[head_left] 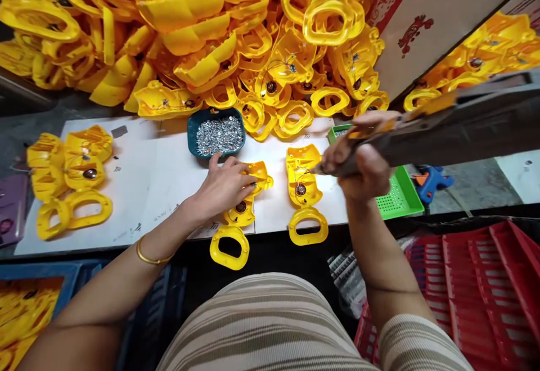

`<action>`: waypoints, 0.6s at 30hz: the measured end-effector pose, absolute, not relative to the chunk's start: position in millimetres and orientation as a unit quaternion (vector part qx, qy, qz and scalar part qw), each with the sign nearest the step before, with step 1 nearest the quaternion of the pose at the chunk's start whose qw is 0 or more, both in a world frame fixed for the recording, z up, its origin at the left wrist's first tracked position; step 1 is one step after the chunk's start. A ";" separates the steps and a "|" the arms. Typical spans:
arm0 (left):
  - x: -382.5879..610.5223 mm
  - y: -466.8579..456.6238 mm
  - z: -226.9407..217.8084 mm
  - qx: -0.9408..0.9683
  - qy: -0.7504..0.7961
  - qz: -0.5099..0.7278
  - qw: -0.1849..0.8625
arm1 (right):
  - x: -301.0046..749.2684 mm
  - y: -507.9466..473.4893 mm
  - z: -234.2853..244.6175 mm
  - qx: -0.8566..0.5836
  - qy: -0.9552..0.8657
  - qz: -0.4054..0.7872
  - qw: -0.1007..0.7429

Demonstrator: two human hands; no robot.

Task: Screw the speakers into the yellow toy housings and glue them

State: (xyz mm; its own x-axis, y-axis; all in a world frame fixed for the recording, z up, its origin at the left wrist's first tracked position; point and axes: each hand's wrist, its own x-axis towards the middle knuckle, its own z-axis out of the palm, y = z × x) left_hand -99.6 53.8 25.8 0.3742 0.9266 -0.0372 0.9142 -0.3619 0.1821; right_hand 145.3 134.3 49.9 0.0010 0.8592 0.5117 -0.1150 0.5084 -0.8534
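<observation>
My left hand (225,182) lies over a yellow plastic shell half (241,215), fingers spread and touching it. Its thumb side is close to a dark teal tray (192,140) full of small silver screws (219,135). In my right hand (363,168) is an electric screwdriver (439,132), long, dark and smeared by motion. Its narrow tip points left at a second yellow shell half (304,185), which holds wires and a round metal part; whether they touch I cannot tell. Yellow oval rings lie below the shells: one ring (230,247) at left, another ring (309,226) at right.
Yellow parts (189,28) are heaped along the back. More shells (86,157) and rings sit at left. At right are a green basket (400,194), a blue glue gun (434,182) and a red crate (472,292). A blue crate (46,272) stands at lower left.
</observation>
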 end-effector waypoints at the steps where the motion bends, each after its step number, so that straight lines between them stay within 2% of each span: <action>1: -101.7 54.5 27.6 0.824 0.558 0.041 0.090 | 157.6 137.9 51.4 -0.302 -0.573 0.381 0.659; 3: -101.3 58.4 29.5 0.815 0.570 0.056 0.086 | 175.4 142.2 53.0 -0.289 -0.543 0.377 0.693; 7: -72.1 73.6 23.6 0.800 0.583 0.115 0.083 | 187.6 135.8 52.8 -0.304 -0.515 0.384 0.704; 13: 2.6 94.5 25.7 0.826 0.508 0.193 0.151 | 204.7 113.8 52.6 -0.360 -0.519 0.436 0.641; 16: 11.0 101.4 53.8 0.773 0.464 0.387 0.195 | 215.5 110.9 43.1 -0.380 -0.541 0.449 0.601; 18: 5.9 97.2 81.9 0.724 0.397 0.512 0.237 | 219.0 109.9 35.8 -0.397 -0.507 0.455 0.615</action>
